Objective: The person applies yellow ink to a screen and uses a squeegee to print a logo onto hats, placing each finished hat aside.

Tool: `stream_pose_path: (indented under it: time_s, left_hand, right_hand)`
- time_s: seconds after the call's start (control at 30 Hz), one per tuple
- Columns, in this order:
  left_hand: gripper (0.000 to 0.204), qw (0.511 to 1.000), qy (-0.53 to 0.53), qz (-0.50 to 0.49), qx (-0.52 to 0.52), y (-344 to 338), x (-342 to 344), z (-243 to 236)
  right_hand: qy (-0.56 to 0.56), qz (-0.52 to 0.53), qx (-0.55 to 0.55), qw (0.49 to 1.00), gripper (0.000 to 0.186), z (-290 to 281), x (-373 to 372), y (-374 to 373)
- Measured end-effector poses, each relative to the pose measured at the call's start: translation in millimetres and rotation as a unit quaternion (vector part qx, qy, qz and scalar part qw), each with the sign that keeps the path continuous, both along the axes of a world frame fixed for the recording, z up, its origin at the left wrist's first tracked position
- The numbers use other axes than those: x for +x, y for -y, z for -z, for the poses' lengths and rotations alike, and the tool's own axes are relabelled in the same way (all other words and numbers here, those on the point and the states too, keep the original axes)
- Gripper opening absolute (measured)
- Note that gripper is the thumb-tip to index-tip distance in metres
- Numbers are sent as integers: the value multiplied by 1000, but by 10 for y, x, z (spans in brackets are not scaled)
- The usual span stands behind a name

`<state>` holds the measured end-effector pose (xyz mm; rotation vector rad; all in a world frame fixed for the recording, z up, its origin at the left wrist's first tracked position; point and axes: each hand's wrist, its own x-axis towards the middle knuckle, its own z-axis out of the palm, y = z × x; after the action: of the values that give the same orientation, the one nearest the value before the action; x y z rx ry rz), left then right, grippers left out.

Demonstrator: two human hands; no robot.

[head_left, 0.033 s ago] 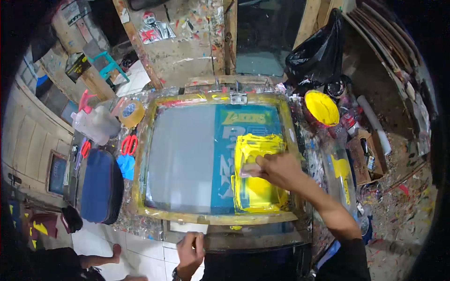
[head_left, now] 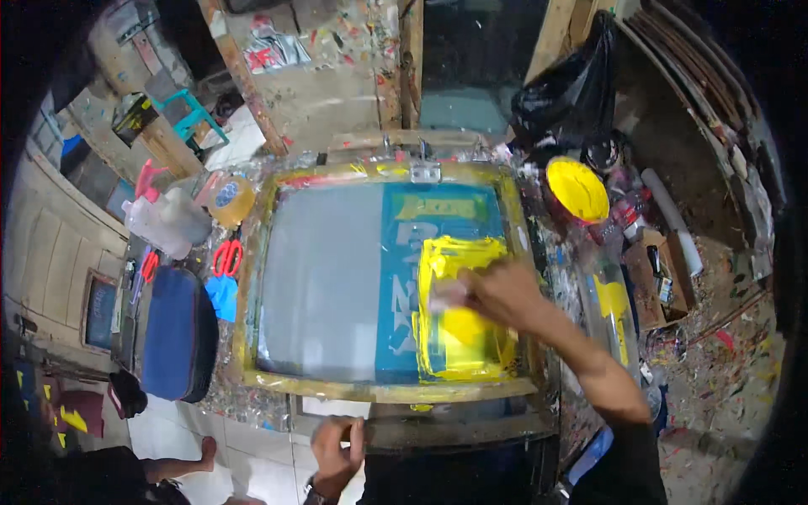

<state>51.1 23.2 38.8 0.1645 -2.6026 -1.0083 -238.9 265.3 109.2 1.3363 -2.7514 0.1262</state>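
The right hand (head_left: 503, 292) presses a small pale wad (head_left: 446, 296), pinched under its blurred fingers, onto the yellow ink patch (head_left: 461, 337) of the wooden-framed printing screen (head_left: 278, 389); the left hand (head_left: 337, 446) grips the frame's near edge, fingers curled closed.

Noted: translucent white plastic jug (head_left: 168, 220) at left of the counter, black plastic bag (head_left: 566, 94) hanging upper right, open brown cardboard box (head_left: 659, 278) at right, small dark framed screen (head_left: 99, 313) far left near the wall.
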Motion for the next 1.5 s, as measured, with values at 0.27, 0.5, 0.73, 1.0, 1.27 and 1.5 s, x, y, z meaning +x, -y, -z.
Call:
stream_pose_path:
  time_s: [0.27, 0.5, 0.73, 1.0, 1.27, 1.5]
  left_hand:
    - [96, 917, 91, 64, -382, 429, -645, 25]
    - [105, 898, -71, 70, -428, 623, -588, 426]
    - [111, 918, -121, 26, -376, 588, -465, 499]
    - [113, 890, -173, 31, -420, 547, -479, 583]
    - [106, 831, -314, -59, -455, 747, -635, -154]
    - [67, 857, -429, -167, -229, -149, -1815, -1116]
  right_hand:
    - [-123, -98, -103, 982, 22, 430, 39, -208]
    - [32, -48, -5, 998, 23, 108, -22, -281]
    - [-88, 36, -80, 992, 20, 322, -94, -222]
    - [-107, -5, -64, 992, 23, 415, 1400, -466]
    - [-238, 160, -222, 932, 49, -367, 1545, -167]
    - [-224, 175, -207, 936, 56, -2159, 456, -67]
